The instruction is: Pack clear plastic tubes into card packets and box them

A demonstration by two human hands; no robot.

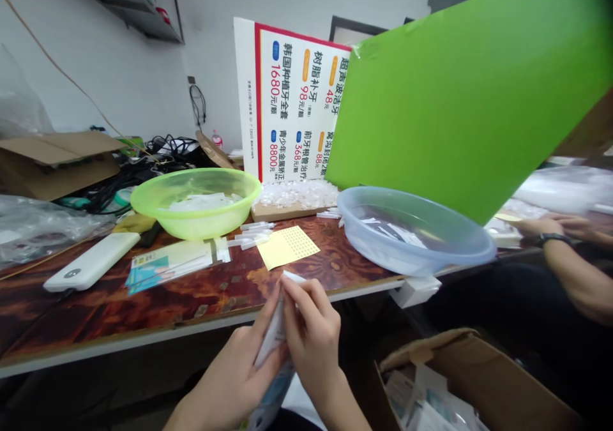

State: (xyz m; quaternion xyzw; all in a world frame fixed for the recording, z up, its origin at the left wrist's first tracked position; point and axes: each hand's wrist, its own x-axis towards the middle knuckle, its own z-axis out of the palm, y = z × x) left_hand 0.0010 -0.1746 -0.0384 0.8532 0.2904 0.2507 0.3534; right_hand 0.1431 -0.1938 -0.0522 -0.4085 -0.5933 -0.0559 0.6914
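In front of the table's near edge, my left hand (242, 367) is closed round a slim white packet (272, 338) with some print on it. My right hand (313, 329) pinches the packet's upper end, its thumb and fingers pressed together there. The lower part shows blue print below my hands, partly hidden by them. Just beyond my fingertips lies a yellow sheet (282, 252) with rows of small round stickers. Clear plastic tubes (251, 236) lie to its left, beside flat blue-and-white packages (167, 265).
A yellow-green basin (191, 223) holds whitish pieces; a translucent blue basin (431, 262) holds printed slips. Between them, small clear pieces (299, 193) are heaped on cardboard. A white power bank (93, 262) lies left. An open carton (507, 380) stands lower right, near another person's arm (569, 258).
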